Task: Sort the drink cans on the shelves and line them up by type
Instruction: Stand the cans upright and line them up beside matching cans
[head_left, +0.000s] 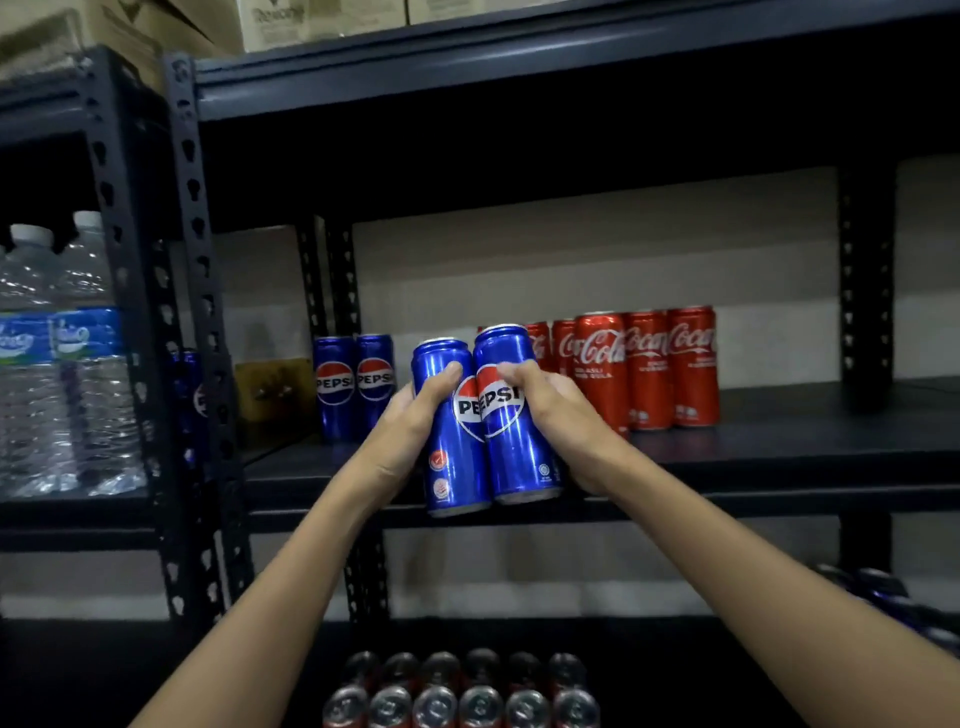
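Near, low shelf: can tops (462, 696) sitting in two rows below the forearms. Middle shelf (779, 452), left to right: two Pepsi cans (353, 387) standing far back; left hand (415, 415) curling round a left Pepsi can (452, 457) and right hand (550, 410) curling round a right Pepsi can (514, 441), the pair touching at the front edge; Coca-Cola cans (639, 369) lining up behind. Far-left rack: water bottles (57, 364) standing upright.
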